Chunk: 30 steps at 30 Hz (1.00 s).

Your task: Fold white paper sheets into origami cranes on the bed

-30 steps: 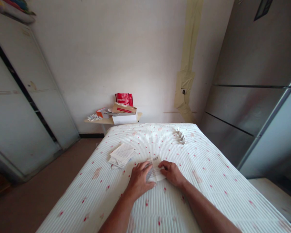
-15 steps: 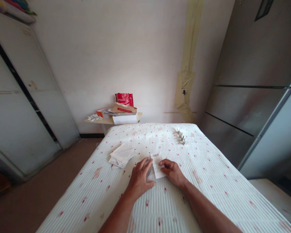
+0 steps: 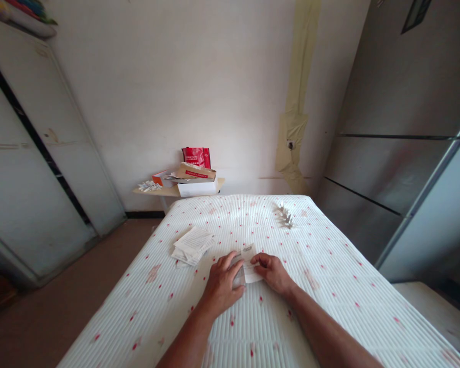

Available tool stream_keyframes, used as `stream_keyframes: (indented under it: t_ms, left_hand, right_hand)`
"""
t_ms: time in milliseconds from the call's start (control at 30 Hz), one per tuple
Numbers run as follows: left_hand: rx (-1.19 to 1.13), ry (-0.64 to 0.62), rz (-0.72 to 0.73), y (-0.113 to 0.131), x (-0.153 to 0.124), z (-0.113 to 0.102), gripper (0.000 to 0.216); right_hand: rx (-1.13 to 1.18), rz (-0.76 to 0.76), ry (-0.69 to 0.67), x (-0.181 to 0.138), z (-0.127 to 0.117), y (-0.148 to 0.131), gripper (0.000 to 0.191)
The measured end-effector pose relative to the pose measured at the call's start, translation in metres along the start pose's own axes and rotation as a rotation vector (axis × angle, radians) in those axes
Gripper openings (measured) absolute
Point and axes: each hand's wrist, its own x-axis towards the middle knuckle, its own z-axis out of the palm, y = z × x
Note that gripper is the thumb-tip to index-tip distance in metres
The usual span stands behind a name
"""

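Note:
A sheet of printed paper with a crease down its middle lies on the patterned bed cover. My left hand rests on the sheet's left half, fingers spread and thumb apart. At the right edge, my right hand has thumb and curled forefinger pinched on the paper. Left of my hands is a loose stack of printed paper sheets. Toward the far right of the cover stands a row of small folded paper pieces.
Behind the bed, a small table carries a white box, a red bag and more folded paper pieces. A grey cabinet stands left, a steel refrigerator right.
The sheet's left half has lifted slightly and the crease has become more visible. My left fingers have shifted a little on the paper; my right hand stays nearly in place.

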Motion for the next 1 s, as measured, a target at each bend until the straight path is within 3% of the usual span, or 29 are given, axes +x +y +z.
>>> stream_keyframes:
  t_ms: [267, 700, 1000]
  left_hand:
    - [0.006, -0.021, 0.004, 0.000, 0.000, 0.000, 0.056]
    - [-0.011, 0.029, -0.007, -0.001, 0.000, 0.001, 0.068]
    - [-0.033, 0.032, -0.002, -0.004, 0.000, 0.003, 0.064]
  right_hand:
    - [-0.129, 0.003, 0.003, -0.003, -0.003, -0.011, 0.019]
    - [-0.013, -0.020, 0.007, 0.000, 0.000, 0.002, 0.017]
    - [-0.068, -0.033, 0.028, -0.002, -0.001, -0.003, 0.018]
